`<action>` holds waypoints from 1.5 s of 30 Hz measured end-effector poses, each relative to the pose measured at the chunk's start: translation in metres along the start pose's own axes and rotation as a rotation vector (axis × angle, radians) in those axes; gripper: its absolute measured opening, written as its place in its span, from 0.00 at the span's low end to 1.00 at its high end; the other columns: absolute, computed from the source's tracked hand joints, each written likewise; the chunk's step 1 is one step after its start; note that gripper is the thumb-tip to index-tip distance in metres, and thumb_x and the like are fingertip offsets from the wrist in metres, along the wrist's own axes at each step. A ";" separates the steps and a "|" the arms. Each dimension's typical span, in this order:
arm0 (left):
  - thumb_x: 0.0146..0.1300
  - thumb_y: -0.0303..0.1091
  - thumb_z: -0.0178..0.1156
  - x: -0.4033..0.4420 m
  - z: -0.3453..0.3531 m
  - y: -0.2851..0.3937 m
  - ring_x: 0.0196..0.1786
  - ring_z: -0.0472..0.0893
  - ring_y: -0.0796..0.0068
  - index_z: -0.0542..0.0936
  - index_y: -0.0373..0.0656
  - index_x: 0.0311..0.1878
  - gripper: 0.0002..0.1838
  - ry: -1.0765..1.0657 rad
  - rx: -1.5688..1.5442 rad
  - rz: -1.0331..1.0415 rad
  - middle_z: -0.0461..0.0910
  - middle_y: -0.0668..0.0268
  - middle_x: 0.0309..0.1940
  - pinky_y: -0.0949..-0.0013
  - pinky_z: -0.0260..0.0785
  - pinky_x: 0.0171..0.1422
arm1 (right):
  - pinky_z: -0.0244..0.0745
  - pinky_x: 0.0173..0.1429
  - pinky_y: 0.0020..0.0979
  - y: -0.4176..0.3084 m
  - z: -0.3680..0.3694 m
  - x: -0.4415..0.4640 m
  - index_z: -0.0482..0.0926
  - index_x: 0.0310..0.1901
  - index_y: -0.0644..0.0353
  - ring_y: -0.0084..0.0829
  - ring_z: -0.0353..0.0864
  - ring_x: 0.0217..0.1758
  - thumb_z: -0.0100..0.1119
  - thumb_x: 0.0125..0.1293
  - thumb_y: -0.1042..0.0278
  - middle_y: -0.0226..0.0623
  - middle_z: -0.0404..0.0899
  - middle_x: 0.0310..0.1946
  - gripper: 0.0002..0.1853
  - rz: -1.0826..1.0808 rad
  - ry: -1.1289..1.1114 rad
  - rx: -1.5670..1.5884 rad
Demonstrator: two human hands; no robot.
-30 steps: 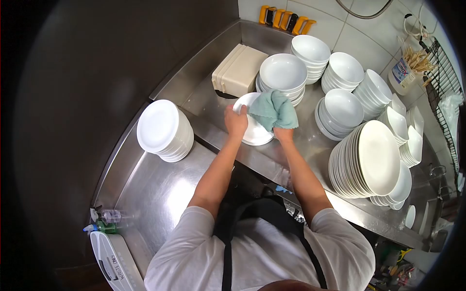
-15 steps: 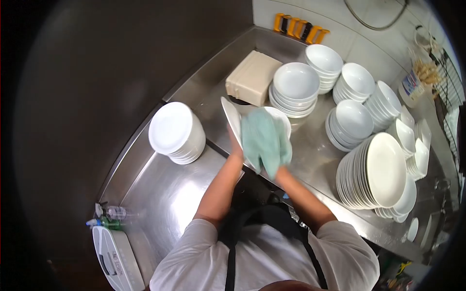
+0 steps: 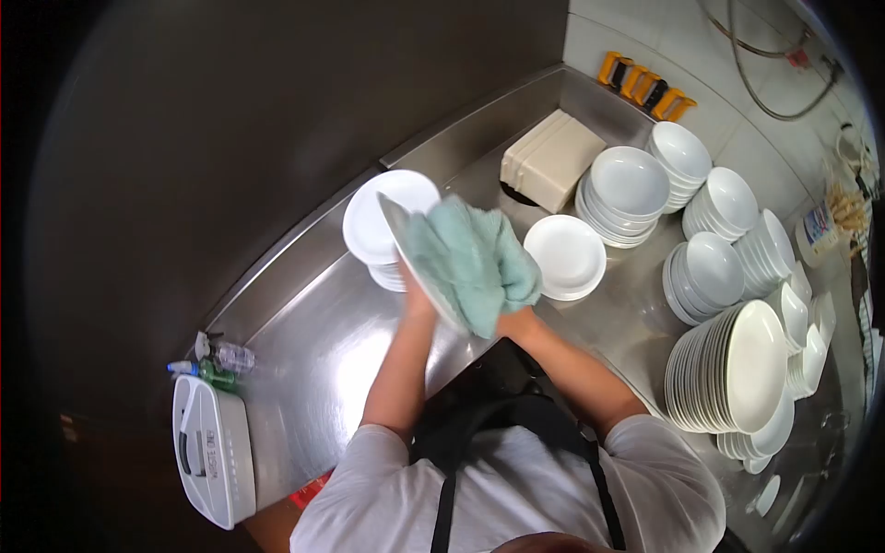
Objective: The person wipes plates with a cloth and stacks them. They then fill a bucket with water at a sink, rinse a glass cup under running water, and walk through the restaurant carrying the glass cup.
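Left hand point(image 3: 411, 284), pinching plate point(image 3: 395, 219), moved leftward; cloth point(image 3: 472, 263) hides right hand's point(image 3: 512, 323) grip; bowls point(image 3: 714, 265) nested.

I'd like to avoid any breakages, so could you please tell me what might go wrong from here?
The tilted plate, held by the left hand and largely covered by the green cloth, could slip. It may also knock the plate stack at left, which it overlaps in view. The tall stack of large plates might topple if bumped.

Bare, shiny steel desk point(image 3: 304, 355) leaves passage on the near left, up to the round white plate stack point(image 3: 366, 221). A tilted white plate point(image 3: 394, 219) and crumpled teal cloth point(image 3: 475, 263) obstruct its right side; round white bowl stacks point(image 3: 631, 184) block the back right.
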State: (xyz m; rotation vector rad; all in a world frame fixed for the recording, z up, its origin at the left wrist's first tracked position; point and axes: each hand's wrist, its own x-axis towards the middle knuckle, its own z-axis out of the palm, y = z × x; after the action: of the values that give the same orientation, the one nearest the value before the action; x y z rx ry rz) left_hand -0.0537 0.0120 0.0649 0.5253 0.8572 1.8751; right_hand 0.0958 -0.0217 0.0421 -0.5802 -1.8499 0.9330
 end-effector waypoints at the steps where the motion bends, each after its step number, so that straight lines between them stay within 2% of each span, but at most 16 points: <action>1: 0.76 0.51 0.46 0.011 -0.016 0.022 0.46 0.78 0.74 0.74 0.39 0.49 0.22 0.075 -0.016 0.032 0.79 0.64 0.43 0.71 0.72 0.51 | 0.59 0.72 0.37 -0.010 0.005 -0.008 0.69 0.65 0.60 0.37 0.67 0.69 0.63 0.64 0.60 0.42 0.69 0.66 0.30 0.020 0.055 0.002; 4: 0.74 0.44 0.52 0.034 -0.082 0.069 0.44 0.81 0.71 0.73 0.38 0.48 0.16 0.119 0.061 0.296 0.80 0.60 0.45 0.65 0.76 0.53 | 0.61 0.71 0.36 0.012 0.005 -0.041 0.70 0.64 0.61 0.37 0.69 0.67 0.60 0.67 0.59 0.42 0.71 0.64 0.27 0.084 0.287 -0.205; 7: 0.75 0.34 0.48 0.029 -0.095 0.093 0.47 0.81 0.66 0.67 0.36 0.55 0.13 0.333 0.220 0.240 0.78 0.55 0.48 0.61 0.77 0.52 | 0.64 0.67 0.34 -0.002 -0.023 -0.036 0.74 0.61 0.64 0.33 0.73 0.62 0.60 0.69 0.62 0.40 0.77 0.57 0.22 0.478 0.447 -0.025; 15: 0.73 0.32 0.45 0.042 -0.099 0.065 0.54 0.77 0.61 0.61 0.34 0.65 0.21 0.429 0.421 0.263 0.73 0.50 0.56 0.61 0.72 0.57 | 0.67 0.63 0.31 0.026 -0.058 -0.054 0.78 0.54 0.65 0.29 0.76 0.57 0.62 0.67 0.67 0.37 0.79 0.53 0.17 0.433 0.814 0.251; 19: 0.71 0.32 0.47 0.050 -0.093 0.051 0.53 0.77 0.60 0.63 0.32 0.64 0.22 0.467 0.494 0.305 0.73 0.50 0.55 0.61 0.71 0.58 | 0.71 0.61 0.31 0.033 -0.088 -0.067 0.71 0.61 0.64 0.28 0.74 0.57 0.63 0.66 0.65 0.35 0.74 0.56 0.24 0.464 0.823 0.127; 22: 0.70 0.33 0.49 0.061 -0.105 0.034 0.59 0.74 0.57 0.64 0.31 0.65 0.24 0.418 0.534 0.283 0.68 0.47 0.61 0.61 0.68 0.62 | 0.69 0.63 0.33 0.065 -0.122 -0.080 0.69 0.63 0.69 0.32 0.74 0.59 0.61 0.67 0.66 0.40 0.75 0.58 0.26 0.472 0.730 -0.253; 26: 0.70 0.35 0.50 0.073 -0.111 0.009 0.68 0.63 0.53 0.63 0.30 0.68 0.27 0.490 0.845 0.257 0.59 0.45 0.68 0.57 0.59 0.69 | 0.66 0.66 0.38 0.080 -0.146 -0.064 0.72 0.61 0.66 0.47 0.73 0.62 0.60 0.58 0.65 0.51 0.77 0.56 0.28 0.365 0.654 -0.847; 28: 0.70 0.37 0.51 0.050 -0.077 0.023 0.71 0.58 0.52 0.60 0.31 0.70 0.30 0.608 1.118 0.239 0.55 0.44 0.69 0.55 0.55 0.71 | 0.65 0.66 0.41 0.093 -0.153 -0.044 0.72 0.62 0.58 0.46 0.72 0.62 0.61 0.58 0.60 0.44 0.74 0.60 0.29 0.246 0.484 -1.042; 31: 0.71 0.37 0.49 0.012 -0.032 0.024 0.71 0.58 0.54 0.59 0.32 0.71 0.29 0.450 0.834 0.744 0.58 0.46 0.68 0.56 0.55 0.70 | 0.56 0.70 0.44 0.159 -0.137 -0.037 0.70 0.63 0.44 0.37 0.68 0.66 0.56 0.60 0.45 0.30 0.74 0.61 0.30 0.484 0.280 -1.277; 32: 0.72 0.36 0.48 -0.002 -0.021 0.017 0.67 0.63 0.60 0.59 0.34 0.70 0.28 0.345 0.772 0.780 0.62 0.51 0.65 0.60 0.56 0.69 | 0.53 0.72 0.45 0.170 -0.126 -0.030 0.70 0.63 0.40 0.35 0.67 0.67 0.54 0.60 0.41 0.27 0.74 0.62 0.30 0.512 0.240 -1.321; 34: 0.74 0.37 0.47 -0.024 -0.011 -0.008 0.64 0.65 0.64 0.62 0.34 0.69 0.25 0.153 0.701 0.730 0.66 0.54 0.61 0.63 0.56 0.68 | 0.57 0.70 0.43 0.178 -0.102 -0.023 0.73 0.61 0.44 0.39 0.71 0.65 0.52 0.62 0.45 0.30 0.76 0.60 0.27 0.336 0.203 -1.134; 35: 0.74 0.37 0.47 -0.033 -0.009 -0.021 0.62 0.66 0.67 0.63 0.35 0.68 0.24 0.052 0.667 0.696 0.68 0.56 0.59 0.65 0.57 0.68 | 0.55 0.71 0.44 0.155 -0.092 -0.023 0.71 0.63 0.42 0.35 0.68 0.67 0.56 0.58 0.45 0.28 0.74 0.61 0.30 0.451 0.078 -1.017; 37: 0.73 0.34 0.47 -0.037 -0.003 -0.046 0.59 0.67 0.69 0.64 0.35 0.67 0.22 -0.059 0.647 0.533 0.67 0.59 0.57 0.65 0.57 0.67 | 0.57 0.69 0.45 0.158 -0.082 -0.050 0.72 0.62 0.44 0.36 0.70 0.65 0.58 0.58 0.48 0.30 0.75 0.60 0.29 0.229 0.078 -0.956; 41: 0.75 0.41 0.48 -0.022 -0.011 -0.089 0.54 0.71 0.73 0.72 0.37 0.60 0.20 -0.182 0.715 0.163 0.74 0.62 0.54 0.69 0.62 0.63 | 0.59 0.68 0.47 0.104 -0.108 -0.098 0.73 0.61 0.45 0.39 0.70 0.65 0.61 0.55 0.52 0.33 0.76 0.59 0.30 0.354 0.052 -0.976; 44: 0.74 0.50 0.48 -0.005 -0.006 -0.120 0.45 0.73 0.81 0.73 0.41 0.62 0.25 -0.376 0.661 -0.302 0.76 0.68 0.52 0.75 0.65 0.48 | 0.60 0.67 0.46 0.104 -0.135 -0.112 0.74 0.60 0.49 0.40 0.70 0.65 0.62 0.54 0.55 0.37 0.76 0.59 0.29 0.464 0.219 -1.113; 45: 0.73 0.53 0.49 0.008 -0.015 -0.150 0.49 0.74 0.78 0.71 0.41 0.64 0.28 -0.392 0.766 -0.248 0.76 0.66 0.54 0.73 0.67 0.50 | 0.62 0.66 0.45 0.119 -0.141 -0.107 0.75 0.60 0.51 0.41 0.70 0.64 0.62 0.54 0.57 0.39 0.76 0.59 0.29 0.506 0.306 -1.147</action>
State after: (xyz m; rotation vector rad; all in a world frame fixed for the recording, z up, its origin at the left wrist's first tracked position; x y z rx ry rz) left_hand 0.0218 0.0562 -0.0581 1.1479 1.2888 1.1166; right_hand 0.2690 0.0215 -0.0749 -1.8219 -1.8452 -0.0571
